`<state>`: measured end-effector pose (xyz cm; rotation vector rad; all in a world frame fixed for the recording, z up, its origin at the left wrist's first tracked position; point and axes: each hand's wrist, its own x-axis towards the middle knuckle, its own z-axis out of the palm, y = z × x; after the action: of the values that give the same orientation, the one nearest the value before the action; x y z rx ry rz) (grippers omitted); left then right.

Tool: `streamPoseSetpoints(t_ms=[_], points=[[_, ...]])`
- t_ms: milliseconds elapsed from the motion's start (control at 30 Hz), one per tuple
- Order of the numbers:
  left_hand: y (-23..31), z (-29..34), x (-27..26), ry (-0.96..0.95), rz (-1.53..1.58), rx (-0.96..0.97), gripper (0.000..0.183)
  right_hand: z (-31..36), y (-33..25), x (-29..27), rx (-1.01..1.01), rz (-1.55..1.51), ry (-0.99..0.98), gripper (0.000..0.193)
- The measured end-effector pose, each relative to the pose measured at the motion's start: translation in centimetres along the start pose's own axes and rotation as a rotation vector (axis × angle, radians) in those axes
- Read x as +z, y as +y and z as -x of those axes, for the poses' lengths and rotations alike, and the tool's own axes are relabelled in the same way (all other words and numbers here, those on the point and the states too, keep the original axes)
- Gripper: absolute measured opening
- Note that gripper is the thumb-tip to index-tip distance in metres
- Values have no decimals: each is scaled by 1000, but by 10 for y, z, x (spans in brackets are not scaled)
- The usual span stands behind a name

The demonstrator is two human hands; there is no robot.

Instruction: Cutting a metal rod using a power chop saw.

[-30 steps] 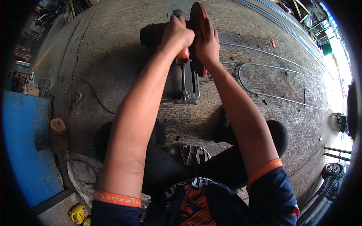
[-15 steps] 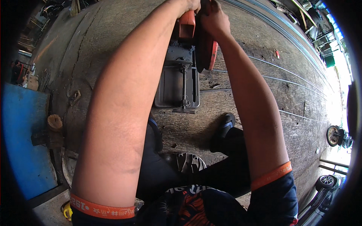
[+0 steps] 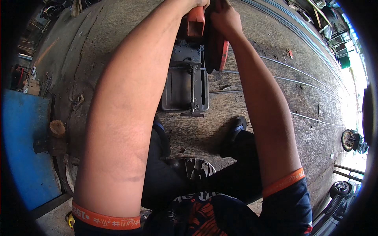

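Note:
A cut-off saw with a grey metal base (image 3: 185, 94) and a screw clamp (image 3: 193, 88) stands on the floor in front of me. Its red hollow housing (image 3: 195, 24) and a dark round part with a red rim (image 3: 224, 59) rise at the far end. My left hand (image 3: 201, 3) is at the top edge beside the red housing, mostly cut off, its fingers hidden. On the right, my right hand (image 3: 227, 17) is closed against the upper end of the dark round part. Whatever its curled fingers grip is hidden.
Thin metal rods (image 3: 311, 80) lie across the floor to the right, with more long bars beyond. A blue panel (image 3: 25, 145) and a cut log (image 3: 57, 128) stand at left. My shoes (image 3: 238, 125) flank the saw's near end. A vehicle wheel (image 3: 340, 188) shows at right.
The red housing and rimmed part sit very slightly higher in the picture. Both hands keep their places at the saw's far end.

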<state>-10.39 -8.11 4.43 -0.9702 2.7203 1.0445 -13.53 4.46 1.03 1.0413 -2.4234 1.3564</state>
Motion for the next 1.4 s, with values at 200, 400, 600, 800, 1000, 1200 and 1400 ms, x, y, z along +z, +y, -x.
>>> streamPoseSetpoints(t_ms=[200,400,600,800,1000,1200,1400], points=[[2,30,5,84,-23,-18,33,18,13,1,-198,-100,69,43],[-10,59,15,205,77,84,24,45,8,-2,28,-8,29,57],[-15,83,29,214,154,25,45,68,15,-1,-45,-88,76,64],[-18,106,41,280,236,-17,61,86,20,3,-23,-129,89,63],[-25,113,52,320,259,15,64,98,20,5,-127,-151,167,63],[-31,116,64,345,225,10,73,108,26,6,-115,-97,151,64],[-38,126,69,338,251,22,74,117,30,11,-122,-85,153,63]])
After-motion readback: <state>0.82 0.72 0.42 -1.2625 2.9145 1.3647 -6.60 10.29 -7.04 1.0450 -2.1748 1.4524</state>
